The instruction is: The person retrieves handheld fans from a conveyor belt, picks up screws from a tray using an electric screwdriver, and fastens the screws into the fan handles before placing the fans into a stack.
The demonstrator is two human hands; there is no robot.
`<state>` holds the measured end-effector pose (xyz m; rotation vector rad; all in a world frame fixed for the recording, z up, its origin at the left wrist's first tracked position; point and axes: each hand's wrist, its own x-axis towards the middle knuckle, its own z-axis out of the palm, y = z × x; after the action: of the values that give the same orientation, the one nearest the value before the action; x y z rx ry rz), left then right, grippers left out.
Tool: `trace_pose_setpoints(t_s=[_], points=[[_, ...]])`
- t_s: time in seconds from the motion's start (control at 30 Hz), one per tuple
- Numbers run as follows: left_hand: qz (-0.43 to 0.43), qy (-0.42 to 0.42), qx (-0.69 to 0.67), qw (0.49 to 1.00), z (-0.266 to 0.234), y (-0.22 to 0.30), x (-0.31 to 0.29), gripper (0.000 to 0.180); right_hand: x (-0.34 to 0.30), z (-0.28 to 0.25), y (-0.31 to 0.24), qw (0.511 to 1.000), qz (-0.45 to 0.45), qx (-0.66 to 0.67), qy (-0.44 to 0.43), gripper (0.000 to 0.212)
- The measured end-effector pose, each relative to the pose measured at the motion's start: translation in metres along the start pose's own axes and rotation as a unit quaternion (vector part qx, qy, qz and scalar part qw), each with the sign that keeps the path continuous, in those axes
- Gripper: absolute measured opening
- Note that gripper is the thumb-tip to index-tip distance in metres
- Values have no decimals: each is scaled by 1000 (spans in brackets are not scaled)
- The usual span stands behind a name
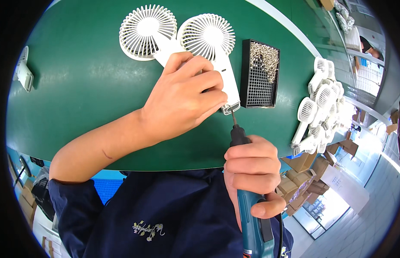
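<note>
Two white handheld fans lie side by side on the green table, their round grilles pointing away from me. Over their handles rests my left hand [183, 99], closed, its fingertips at the lower end of the right fan [229, 81]; any small part pinched there is hidden. The left fan [147, 28] lies partly under that hand. My right hand [253, 165] is wrapped around a teal and black electric screwdriver [251, 223]. Its thin bit points up at the open handle end of the right fan, seemingly touching it.
A black perforated tray [259, 103] holding many small silvery screws sits right of the fans. Several more white fans [322, 103] are piled at the table's right side. Another white fan [23, 71] lies at the far left. Cardboard boxes [301, 182] stand beyond the table at right.
</note>
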<state>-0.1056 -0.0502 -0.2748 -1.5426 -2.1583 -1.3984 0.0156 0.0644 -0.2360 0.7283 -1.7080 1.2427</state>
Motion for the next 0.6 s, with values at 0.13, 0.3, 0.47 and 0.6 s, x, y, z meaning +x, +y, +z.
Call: trace_pose_setpoints(t_s=[0.13, 0.3, 0.47, 0.6], points=[[-3, 0, -4, 1000, 1, 0, 1, 14, 0, 0, 2, 1000, -7, 6, -10, 26], [-2, 0, 2, 1000, 0, 1, 1, 15, -2, -1, -2, 999, 29, 0, -16, 25], [-4, 0, -1, 1000, -1, 1, 0, 16, 3, 7, -2, 997, 62, 7, 50, 23], [-2, -5, -3, 1000, 1, -1, 1, 17, 5, 5, 1, 995, 70, 14, 74, 22]])
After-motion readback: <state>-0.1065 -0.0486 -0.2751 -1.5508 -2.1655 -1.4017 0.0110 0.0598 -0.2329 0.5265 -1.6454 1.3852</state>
